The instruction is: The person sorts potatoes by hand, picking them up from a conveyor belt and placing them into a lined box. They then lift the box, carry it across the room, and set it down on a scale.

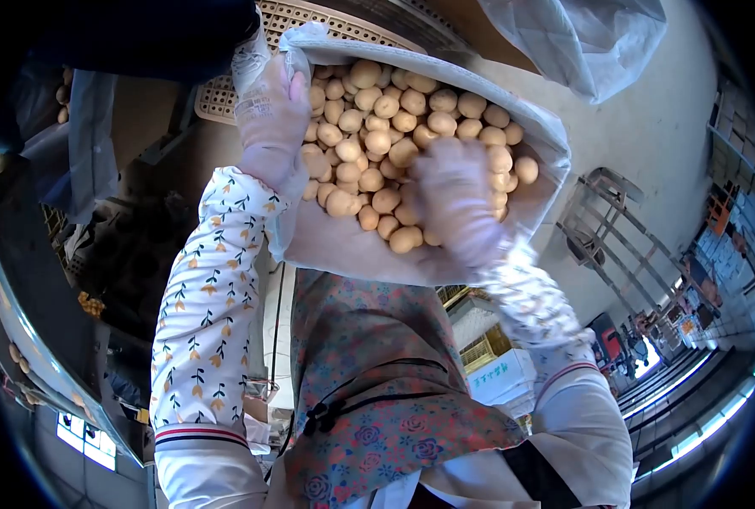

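Note:
A box lined with white plastic [445, 68] is in front of me, tilted toward me and filled with small, round, tan, potato-like produce [376, 140]. My left hand [274, 119], in a thin translucent glove, grips the liner at the box's left edge. Over the right part of the pile is my right hand [460, 199], also gloved and smeared by motion. Its fingers reach down among the round pieces, and I cannot tell whether it holds one. White sleeve covers with a flower print [212, 297] cover both forearms.
Perforated tan crates [216, 100] stand behind the box. A conveyor [29, 314] carrying more round pieces curves along the left. To the right, a metal-framed trolley [623, 229] stands on the floor. Another plastic-lined box [598, 51] is at the upper right.

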A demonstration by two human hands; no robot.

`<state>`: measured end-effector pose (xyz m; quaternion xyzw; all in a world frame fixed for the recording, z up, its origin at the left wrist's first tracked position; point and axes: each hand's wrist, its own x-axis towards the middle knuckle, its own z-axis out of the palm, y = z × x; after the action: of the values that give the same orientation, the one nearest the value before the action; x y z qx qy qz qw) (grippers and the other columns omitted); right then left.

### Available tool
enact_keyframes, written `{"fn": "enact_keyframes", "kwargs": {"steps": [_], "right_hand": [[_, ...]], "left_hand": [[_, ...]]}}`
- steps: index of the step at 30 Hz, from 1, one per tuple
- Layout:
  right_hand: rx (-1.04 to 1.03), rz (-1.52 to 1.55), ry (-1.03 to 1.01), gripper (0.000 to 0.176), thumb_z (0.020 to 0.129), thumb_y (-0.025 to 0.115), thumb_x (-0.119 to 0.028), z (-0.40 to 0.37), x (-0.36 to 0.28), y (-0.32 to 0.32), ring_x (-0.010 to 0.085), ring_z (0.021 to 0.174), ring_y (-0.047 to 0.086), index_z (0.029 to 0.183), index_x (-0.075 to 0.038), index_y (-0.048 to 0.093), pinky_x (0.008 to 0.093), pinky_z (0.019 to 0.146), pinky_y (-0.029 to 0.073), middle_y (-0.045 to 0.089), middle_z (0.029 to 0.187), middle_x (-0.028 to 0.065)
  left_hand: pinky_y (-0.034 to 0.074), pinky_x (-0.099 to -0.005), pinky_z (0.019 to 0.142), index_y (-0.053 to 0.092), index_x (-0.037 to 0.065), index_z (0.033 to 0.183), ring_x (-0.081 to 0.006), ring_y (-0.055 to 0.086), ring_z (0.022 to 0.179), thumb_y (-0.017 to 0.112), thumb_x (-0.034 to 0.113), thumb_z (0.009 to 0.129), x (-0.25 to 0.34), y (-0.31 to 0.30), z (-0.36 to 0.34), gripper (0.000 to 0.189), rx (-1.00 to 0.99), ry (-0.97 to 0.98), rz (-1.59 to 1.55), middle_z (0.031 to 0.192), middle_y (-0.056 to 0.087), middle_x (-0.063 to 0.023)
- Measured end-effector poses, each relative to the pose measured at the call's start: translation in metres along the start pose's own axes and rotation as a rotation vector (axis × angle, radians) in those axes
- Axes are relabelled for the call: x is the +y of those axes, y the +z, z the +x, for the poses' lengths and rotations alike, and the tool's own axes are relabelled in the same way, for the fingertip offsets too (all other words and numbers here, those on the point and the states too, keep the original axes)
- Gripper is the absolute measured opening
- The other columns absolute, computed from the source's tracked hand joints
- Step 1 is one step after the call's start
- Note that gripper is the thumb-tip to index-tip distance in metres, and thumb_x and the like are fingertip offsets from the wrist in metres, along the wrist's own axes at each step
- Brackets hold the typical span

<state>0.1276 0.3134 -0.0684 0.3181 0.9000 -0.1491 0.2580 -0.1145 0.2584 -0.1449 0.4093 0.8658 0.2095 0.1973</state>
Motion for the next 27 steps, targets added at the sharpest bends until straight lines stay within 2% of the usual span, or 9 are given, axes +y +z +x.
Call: {"fn": "enact_keyframes", "kwargs": {"steps": [2, 5, 15, 17, 18, 19, 22, 25, 27], "right_hand": [[-0.275, 0.220, -0.165, 0.035, 0.081, 0.066, -0.034, 0.048, -0.065, 0.007, 0.0272, 0.114, 0.053, 0.108, -0.011, 0.067, 0.0422, 0.099, 0.037, 0.060, 0.110, 0.0094], [-0.074, 0.093, -0.223, 0.041, 0.081, 0.067, -0.035, 0.105, -0.127, 0.087, 0.0232, 0.117, 0.053, 0.113, -0.011, 0.067, 0.0392, 0.102, 0.033, 0.061, 0.119, 0.0071], [-0.477, 0.181, -0.172, 0.057, 0.079, 0.073, -0.037, 0.119, -0.112, 0.097, 0.0215, 0.100, 0.070, 0.131, -0.019, 0.056, 0.0380, 0.087, 0.044, 0.074, 0.104, 0.0047], [-0.550, 0.119, -0.242, 0.030, 0.087, 0.062, -0.036, 0.096, -0.093, 0.074, 0.0226, 0.096, 0.071, 0.105, -0.014, 0.073, 0.0373, 0.081, 0.049, 0.075, 0.099, 0.0060], [-0.516, 0.180, -0.096, 0.029, 0.088, 0.060, -0.038, 0.076, -0.094, 0.084, 0.0232, 0.093, 0.070, 0.092, -0.014, 0.077, 0.0374, 0.087, 0.048, 0.075, 0.096, 0.0067], [-0.573, 0.209, -0.092, 0.025, 0.086, 0.064, -0.033, 0.058, -0.082, 0.061, 0.0215, 0.105, 0.065, 0.101, -0.015, 0.075, 0.0390, 0.089, 0.041, 0.072, 0.105, 0.0050], [-0.148, 0.389, -0.153, 0.028, 0.082, 0.065, -0.040, -0.005, -0.034, 0.063, 0.0275, 0.100, 0.059, 0.089, -0.013, 0.071, 0.0442, 0.092, 0.038, 0.061, 0.098, 0.0081], [-0.449, 0.045, -0.137, 0.038, 0.082, 0.063, -0.049, -0.024, -0.001, 0.016, 0.0219, 0.115, 0.055, 0.103, -0.019, 0.075, 0.0449, 0.096, 0.038, 0.062, 0.112, 0.0033], [-0.760, -0.167, 0.078, 0.034, 0.084, 0.066, -0.044, -0.016, 0.007, 0.004, 0.0201, 0.123, 0.054, 0.109, -0.023, 0.075, 0.0439, 0.098, 0.037, 0.063, 0.124, -0.0015]], "left_hand": [[0.052, -0.0479, 0.079, 0.062, 0.010, 0.114, -0.0395, 0.066, 0.089, 0.060, 0.032, 0.092, -0.001, -0.002, 0.000, 0.031, -0.013, 0.000, 0.027, 0.096, 0.070, -0.0181], [0.052, -0.0475, 0.079, 0.063, 0.010, 0.113, -0.0393, 0.067, 0.088, 0.060, 0.032, 0.092, 0.004, -0.009, 0.002, 0.030, -0.052, -0.016, 0.080, 0.096, 0.070, -0.0178], [0.052, -0.0476, 0.081, 0.063, 0.010, 0.112, -0.0391, 0.067, 0.090, 0.061, 0.031, 0.091, 0.008, -0.013, 0.004, 0.029, -0.061, -0.032, 0.075, 0.096, 0.071, -0.0179], [0.052, -0.0480, 0.081, 0.063, 0.010, 0.113, -0.0393, 0.067, 0.090, 0.061, 0.031, 0.092, 0.010, -0.014, 0.004, 0.030, -0.083, -0.058, 0.043, 0.096, 0.070, -0.0180], [0.052, -0.0482, 0.081, 0.063, 0.010, 0.113, -0.0393, 0.067, 0.090, 0.061, 0.031, 0.092, 0.008, -0.014, 0.003, 0.030, -0.071, -0.050, 0.036, 0.096, 0.070, -0.0181], [0.052, -0.0483, 0.081, 0.063, 0.010, 0.114, -0.0393, 0.067, 0.090, 0.061, 0.031, 0.092, 0.006, -0.011, 0.002, 0.031, -0.059, -0.042, 0.027, 0.095, 0.070, -0.0181], [0.051, -0.0492, 0.082, 0.060, 0.010, 0.116, -0.0395, 0.066, 0.091, 0.059, 0.031, 0.093, 0.003, -0.010, 0.002, 0.032, -0.052, -0.040, 0.004, 0.097, 0.070, -0.0178], [0.049, -0.0498, 0.086, 0.058, 0.011, 0.121, -0.0389, 0.065, 0.095, 0.057, 0.030, 0.094, 0.001, -0.005, 0.003, 0.034, -0.087, -0.064, 0.012, 0.101, 0.070, -0.0166], [0.049, -0.0499, 0.086, 0.058, 0.010, 0.122, -0.0389, 0.065, 0.095, 0.057, 0.031, 0.094, 0.005, -0.010, 0.005, 0.034, -0.135, -0.094, 0.019, 0.102, 0.070, -0.0165]]}}
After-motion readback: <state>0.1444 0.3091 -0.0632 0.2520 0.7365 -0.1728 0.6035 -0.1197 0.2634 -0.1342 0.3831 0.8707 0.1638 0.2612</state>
